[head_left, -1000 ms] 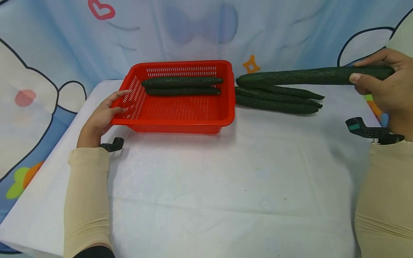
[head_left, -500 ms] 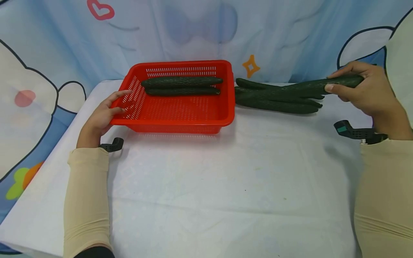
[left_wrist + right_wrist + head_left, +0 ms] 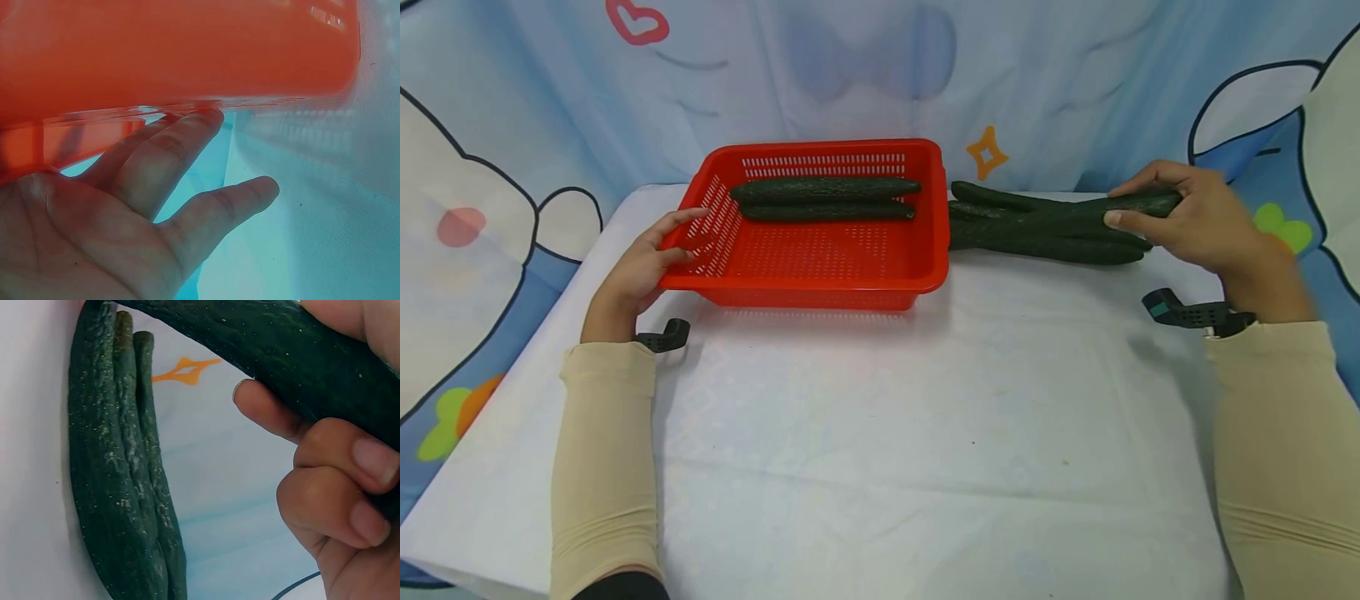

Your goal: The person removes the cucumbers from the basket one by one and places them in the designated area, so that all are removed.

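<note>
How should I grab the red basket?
I'd hold the basket by its rim at the two short ends, one hand from each side: the rim sticks out like a lip. The left hand holds the left end; come carefully at the right, where cucumbers lie close.

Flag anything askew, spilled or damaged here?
Nothing major stands out: two cucumbers lie side by side in the red plastic basket, no damage visible. Only a few small dark specks look odd against the white tablecloth.
</note>
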`<state>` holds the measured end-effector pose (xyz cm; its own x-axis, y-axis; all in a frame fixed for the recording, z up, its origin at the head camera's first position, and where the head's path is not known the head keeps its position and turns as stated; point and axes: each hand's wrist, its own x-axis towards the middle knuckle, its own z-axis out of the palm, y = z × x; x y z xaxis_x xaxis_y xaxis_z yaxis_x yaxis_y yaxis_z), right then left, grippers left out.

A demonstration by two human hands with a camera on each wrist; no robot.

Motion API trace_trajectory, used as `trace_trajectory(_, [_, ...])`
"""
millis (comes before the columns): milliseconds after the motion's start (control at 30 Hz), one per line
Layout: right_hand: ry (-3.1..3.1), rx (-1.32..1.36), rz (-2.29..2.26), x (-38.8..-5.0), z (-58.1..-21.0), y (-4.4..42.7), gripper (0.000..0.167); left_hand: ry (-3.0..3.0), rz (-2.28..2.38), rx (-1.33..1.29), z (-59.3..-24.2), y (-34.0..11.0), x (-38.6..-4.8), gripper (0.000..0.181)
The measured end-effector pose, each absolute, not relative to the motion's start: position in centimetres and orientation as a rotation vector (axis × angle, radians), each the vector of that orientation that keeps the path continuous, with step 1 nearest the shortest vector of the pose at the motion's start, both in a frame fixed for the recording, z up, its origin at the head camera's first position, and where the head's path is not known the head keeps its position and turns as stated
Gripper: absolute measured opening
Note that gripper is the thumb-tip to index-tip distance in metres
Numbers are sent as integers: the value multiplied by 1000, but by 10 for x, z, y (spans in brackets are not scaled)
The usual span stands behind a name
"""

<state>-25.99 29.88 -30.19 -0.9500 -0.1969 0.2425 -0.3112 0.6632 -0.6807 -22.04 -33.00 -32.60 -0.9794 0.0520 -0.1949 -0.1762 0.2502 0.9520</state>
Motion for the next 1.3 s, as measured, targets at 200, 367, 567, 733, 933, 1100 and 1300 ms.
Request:
trace_trajectory(200, [-2794, 387, 1110, -262, -304, 295, 27, 2339, 1801, -124, -325, -329, -220, 57])
trace_trajectory(367, [-2868, 375, 1047, -264, -306, 295, 34, 2341, 1789, -149, -325, -329, -220, 57])
trace_trajectory(567, [-2994, 275, 939, -265, -307, 300, 46, 2358, 1769, -155, -326, -329, -221, 57])
trace_trajectory(733, [-3096, 150, 891, -268, -313, 306, 62, 2362, 1763, -159, -326, -330, -221, 58])
trace_trajectory(933, [-3106, 156, 865, -272, -323, 311, 61, 2359, 1770, -163, -327, -330, -221, 58])
trace_trajectory(1100, [-3082, 149, 809, -273, -330, 311, 56, 2360, 1770, -161, -326, -329, -221, 58])
trace_trajectory(1300, [-3092, 154, 756, -272, -331, 310, 61, 2349, 1781, -158, -326, -329, -221, 58])
